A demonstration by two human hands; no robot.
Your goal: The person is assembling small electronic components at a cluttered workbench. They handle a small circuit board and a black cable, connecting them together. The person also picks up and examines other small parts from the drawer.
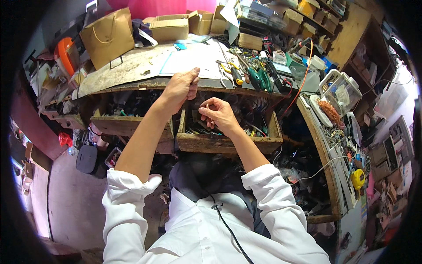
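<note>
My left hand [179, 91] is closed, fingers curled and thumb on top, at the front edge of the workbench [103, 86]. Whatever it may hold is hidden. Lower and to the right, my right hand [220, 116] pinches a small thin piece between thumb and fingertips, too small to name. It hangs over an open wooden drawer [228, 144] full of loose tools, wires and small parts. Beyond my hands, a white sheet [206, 61] lies on the bench. Pliers with yellow and black handles [231, 68] and a yellow-and-black screwdriver [238, 80] rest beside it.
Another wooden drawer [132, 125] stands open at left. Cardboard boxes [169, 28] and a brown paper bag [107, 37] line the back. An orange cable [306, 70] hangs at right, near a clear plastic container [343, 94] and a yellow tape measure [358, 179].
</note>
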